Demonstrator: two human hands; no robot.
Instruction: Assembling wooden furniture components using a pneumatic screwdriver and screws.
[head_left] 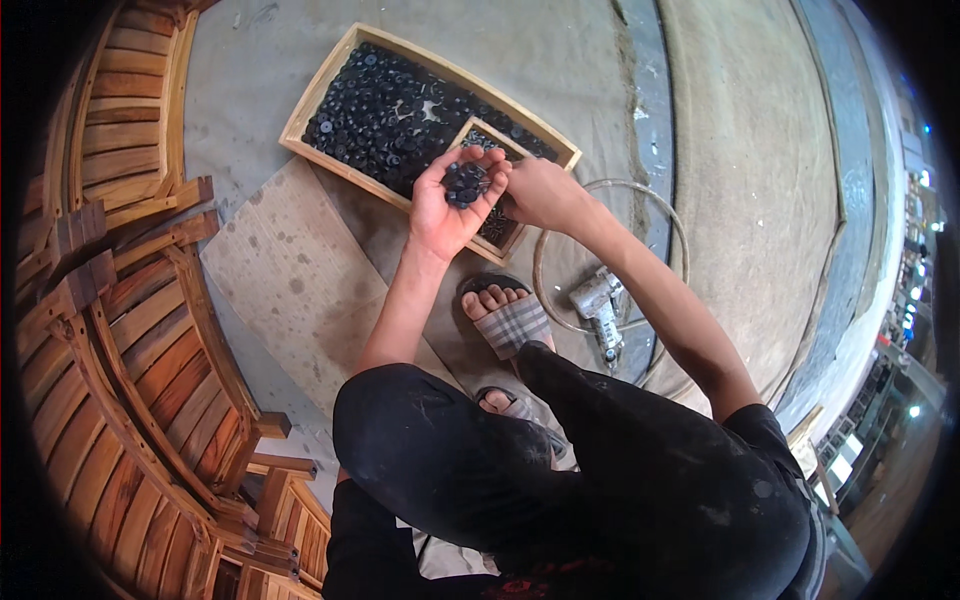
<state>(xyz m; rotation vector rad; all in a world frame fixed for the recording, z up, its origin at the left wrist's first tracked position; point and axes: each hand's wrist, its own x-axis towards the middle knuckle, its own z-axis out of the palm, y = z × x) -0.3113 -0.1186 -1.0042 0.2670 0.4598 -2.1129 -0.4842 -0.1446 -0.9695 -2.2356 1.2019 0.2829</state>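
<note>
My left hand [446, 222] is cupped palm up, its fingers curled around a small heap of black round plastic pieces [465, 184]. It is raised over the near side of a shallow wooden tray [345, 163] filled with many similar black pieces [375, 105]. Beside it, my right hand [545, 195] is bent inward with its back showing, close to the left fingertips. Its fingers are curled and mostly hidden, so what they pinch cannot be made out. Under both hands stands a narrow wooden box [513, 243] with small metal screws [493, 224] in it, overlapping the tray's corner.
A pneumatic tool [600, 305] with a looped hose [686, 245] lies on the floor to the right. A cardboard sheet [290, 250] lies left of my sandalled foot [500, 310]. Slatted wooden furniture [150, 400] fills the left side.
</note>
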